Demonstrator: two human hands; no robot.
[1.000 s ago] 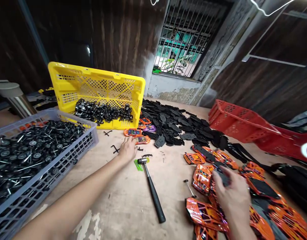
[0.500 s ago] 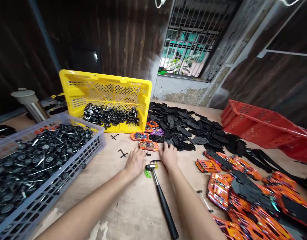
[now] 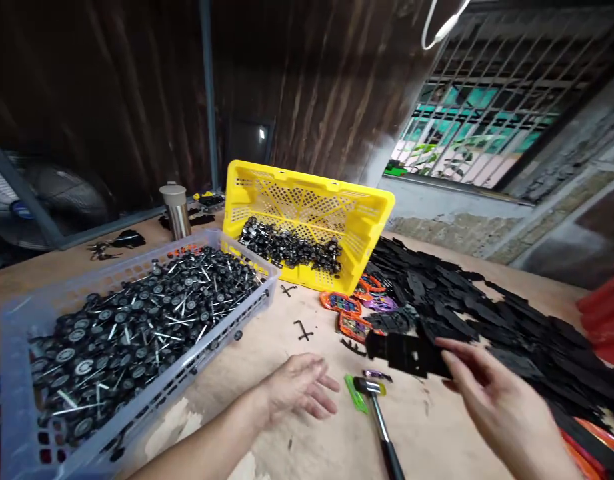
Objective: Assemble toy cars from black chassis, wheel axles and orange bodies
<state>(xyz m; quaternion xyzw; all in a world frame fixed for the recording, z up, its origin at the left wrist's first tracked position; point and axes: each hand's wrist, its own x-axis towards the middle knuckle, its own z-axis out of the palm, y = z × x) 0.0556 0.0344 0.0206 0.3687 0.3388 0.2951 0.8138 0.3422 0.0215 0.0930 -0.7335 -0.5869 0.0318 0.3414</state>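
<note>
My right hand (image 3: 491, 400) grips a flat black plastic chassis plate (image 3: 407, 353), held above the table in front of the big heap of black plates (image 3: 487, 313). My left hand (image 3: 301, 387) hovers open, palm up with fingers spread, just left of a small hammer (image 3: 377, 407) with a metal head and black handle. A green plastic piece (image 3: 355, 393) lies beside the hammer head. A few orange and purple toy car bodies (image 3: 354, 313) lie near the yellow crate.
A grey basket (image 3: 137, 400) holds black wheels on metal axles at the left. A yellow crate (image 3: 311, 207) lies tipped with more wheels inside. A metal flask (image 3: 177, 210) stands behind. Red crate edge (image 3: 607, 313) at far right. Small black cross-shaped bits (image 3: 303, 331) lie on the table.
The view swung left. My right hand lifted a black chassis plate off the table. My left hand came off the table and turned palm up.
</note>
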